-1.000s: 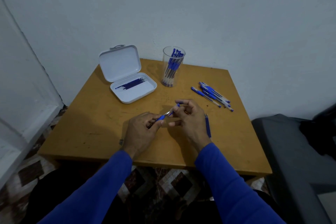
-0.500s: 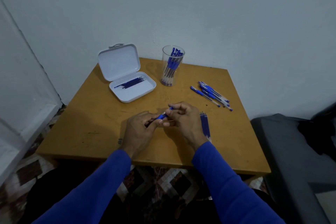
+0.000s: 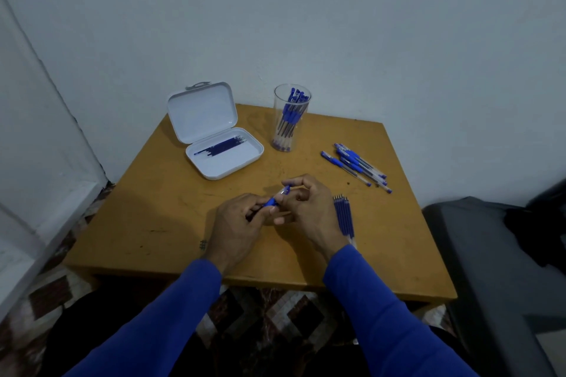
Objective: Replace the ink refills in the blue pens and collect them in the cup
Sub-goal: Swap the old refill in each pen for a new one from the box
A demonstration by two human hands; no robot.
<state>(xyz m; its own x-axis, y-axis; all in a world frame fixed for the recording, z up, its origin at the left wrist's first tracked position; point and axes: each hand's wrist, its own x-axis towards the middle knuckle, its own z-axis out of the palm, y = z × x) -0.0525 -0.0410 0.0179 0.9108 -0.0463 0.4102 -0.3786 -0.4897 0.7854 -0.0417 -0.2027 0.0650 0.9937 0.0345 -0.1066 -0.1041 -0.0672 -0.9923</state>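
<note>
Over the middle of the wooden table (image 3: 153, 223), both hands hold one blue pen (image 3: 277, 196). My left hand (image 3: 237, 225) grips its lower, blue-grip end. My right hand (image 3: 306, 208) pinches its upper, clear end. A clear cup (image 3: 291, 118) with several blue pens stands at the back. More blue pens (image 3: 356, 167) lie loose to the right of it. A small row of refills (image 3: 344, 217) lies just right of my right hand. An open white case (image 3: 214, 135) at the back left holds several dark refills (image 3: 222, 146).
The table stands against a white wall. A dark grey seat (image 3: 496, 269) sits to the right of the table. Patterned floor tiles (image 3: 52, 294) show below the front edge. A white door frame (image 3: 36, 162) runs along the left.
The hands have drawn closer together along the pen, so less of it shows between them. A single refill beside my right hand a second ago is now a small row of refills.
</note>
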